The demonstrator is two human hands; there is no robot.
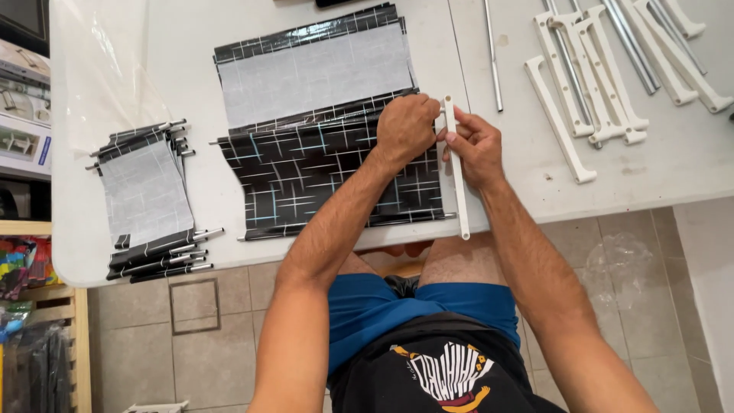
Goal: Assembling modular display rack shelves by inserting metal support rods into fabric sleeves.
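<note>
Both hands are working near the table's (115, 252) front edge: right hand (475, 147) is pinching a stiff, light white plastic bar (457, 176), left hand (407, 128) is clenching, probably, the limp black sheet's (321, 176) rod end.

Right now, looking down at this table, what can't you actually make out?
- Head view: where the white bar meets the rod, covered by the left hand and right hand.
- Dark object at the top edge, cut off.
- White brackets, partly cut off at the top.

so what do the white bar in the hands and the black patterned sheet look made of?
White bar: likely moulded plastic, matte, uniform white, held by the right hand. Black patterned sheet: looks like thin glossy plastic-coated fabric or film, sheen and wrinkles visible, pressed under the left hand.
</note>
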